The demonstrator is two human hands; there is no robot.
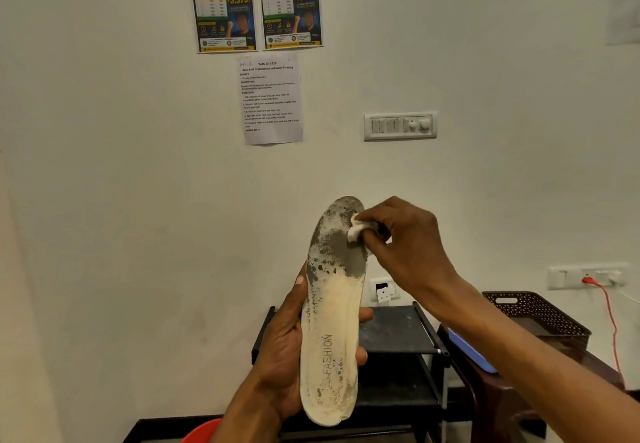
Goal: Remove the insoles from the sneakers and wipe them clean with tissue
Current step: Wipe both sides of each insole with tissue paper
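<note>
A worn cream insole [332, 321] with grey patches at the toe and the word FASHION near the heel stands upright in front of me. My left hand [284, 349] grips it around the lower half, fingers wrapped round its right edge. My right hand [405, 245] pinches a small wad of white tissue [356, 229] and presses it against the grey toe area. No sneakers are in view.
A black shoe rack [401, 335] stands below against the white wall. To its right are a dark stool with a blue object [471, 352] and a brown perforated basket [540, 318]. A red bucket rim [204, 432] shows at the bottom. A red cable [611, 321] hangs from a socket.
</note>
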